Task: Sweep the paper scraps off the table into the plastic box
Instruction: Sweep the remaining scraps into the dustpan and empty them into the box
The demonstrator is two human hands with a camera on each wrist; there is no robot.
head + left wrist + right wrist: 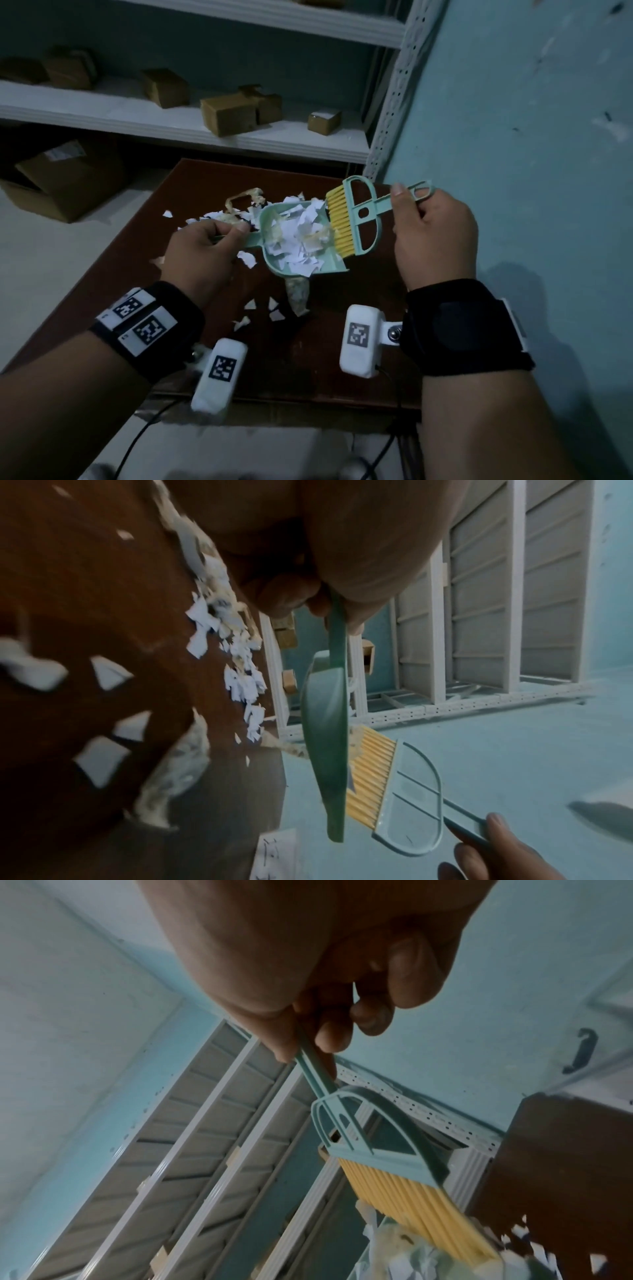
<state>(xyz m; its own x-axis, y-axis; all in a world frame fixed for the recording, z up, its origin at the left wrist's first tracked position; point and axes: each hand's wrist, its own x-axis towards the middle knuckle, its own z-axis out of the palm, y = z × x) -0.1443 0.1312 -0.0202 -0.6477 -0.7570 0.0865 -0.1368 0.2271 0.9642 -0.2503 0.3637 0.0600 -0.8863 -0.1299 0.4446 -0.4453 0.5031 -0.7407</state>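
My left hand (202,250) grips the handle of a mint-green dustpan (274,263), lifted above the brown table (342,359) and heaped with white paper scraps (298,240). My right hand (431,236) pinches the handle of a green brush (363,216) whose yellow bristles (339,224) press against the pan's open edge. In the left wrist view the dustpan (327,750) shows edge-on with the brush (407,799) behind it. The right wrist view shows the brush (373,1139) with its bristles (414,1210) touching the scraps. Loose scraps (270,310) still lie on the table. No plastic box is in view.
A white shelf (191,123) with several cardboard boxes (229,113) stands behind the table. A teal wall (531,137) runs along the right. A big carton (65,181) sits on the floor at the left. Cables (147,431) hang below the table's near edge.
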